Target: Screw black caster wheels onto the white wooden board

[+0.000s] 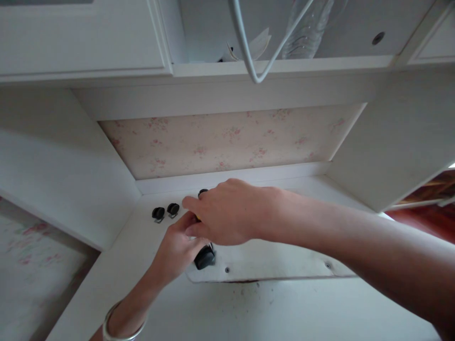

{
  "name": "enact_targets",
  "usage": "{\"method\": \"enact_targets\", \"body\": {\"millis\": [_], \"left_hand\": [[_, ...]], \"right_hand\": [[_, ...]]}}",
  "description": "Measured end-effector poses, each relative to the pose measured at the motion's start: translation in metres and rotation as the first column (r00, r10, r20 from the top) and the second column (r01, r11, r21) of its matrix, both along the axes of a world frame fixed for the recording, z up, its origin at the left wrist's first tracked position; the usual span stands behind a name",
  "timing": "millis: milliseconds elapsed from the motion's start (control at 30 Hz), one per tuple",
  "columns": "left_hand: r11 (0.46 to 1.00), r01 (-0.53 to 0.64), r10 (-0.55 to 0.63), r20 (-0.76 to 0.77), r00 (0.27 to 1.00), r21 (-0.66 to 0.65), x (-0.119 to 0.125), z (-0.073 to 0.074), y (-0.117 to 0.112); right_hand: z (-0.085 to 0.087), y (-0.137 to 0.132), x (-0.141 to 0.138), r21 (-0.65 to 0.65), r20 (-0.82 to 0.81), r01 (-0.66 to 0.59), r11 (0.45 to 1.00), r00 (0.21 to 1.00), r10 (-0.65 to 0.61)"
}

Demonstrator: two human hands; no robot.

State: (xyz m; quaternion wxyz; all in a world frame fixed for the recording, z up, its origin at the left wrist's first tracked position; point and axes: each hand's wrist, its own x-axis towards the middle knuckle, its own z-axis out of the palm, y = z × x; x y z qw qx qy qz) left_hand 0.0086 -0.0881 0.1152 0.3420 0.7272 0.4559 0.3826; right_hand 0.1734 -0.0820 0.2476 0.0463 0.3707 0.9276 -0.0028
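My left hand [179, 248], a silver bangle [122, 327] on its wrist, meets my right hand [231, 213] over the white panel at the centre. The fingers of both are closed around something small that they mostly hide; only a speck of yellow shows between them. Just below the fingers is a black caster wheel [204, 257], beside a screw. Another black caster [203, 193] peeks out behind my right hand. To the left stand two more small black casters, one [158, 214] and its neighbour [173, 209], with metal brackets showing at their bases.
White side panels rise left and right, with floral wallpaper [213, 142] behind. Above is an open shelf [284, 66] holding a clear plastic bottle [309, 28] and some paper [259, 45]. A white cable [258, 78] hangs over its edge. A thin board [277, 265] with screws lies near my hands.
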Motion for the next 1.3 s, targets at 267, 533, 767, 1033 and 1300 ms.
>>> {"method": "enact_targets", "body": {"millis": [267, 533, 767, 1033, 1300], "left_hand": [[0.999, 0.011, -0.008, 0.049, 0.999, -0.042, 0.000, -0.006, 0.000], [0.994, -0.007, 0.014, 0.063, 0.998, -0.110, -0.001, -0.015, 0.002], [0.984, -0.030, 0.049, 0.105, 0.993, -0.174, -0.003, -0.018, 0.001], [0.992, -0.005, 0.008, 0.028, 1.000, -0.122, -0.005, -0.015, -0.001], [0.989, -0.013, 0.036, 0.155, 0.987, -0.147, -0.003, -0.007, -0.004]], "right_hand": [[-0.002, 0.006, 0.000, 0.106, 0.074, -0.051, 0.993, 0.996, 0.043], [-0.004, 0.002, -0.001, 0.163, 0.119, -0.057, 0.985, 0.992, 0.038], [-0.007, 0.003, -0.001, 0.184, 0.131, -0.065, 0.981, 0.991, 0.041], [-0.007, 0.003, -0.006, 0.205, 0.097, -0.028, 0.978, 0.995, 0.008], [-0.003, -0.002, 0.004, 0.022, 0.018, -0.008, 1.000, 1.000, 0.008]]}}
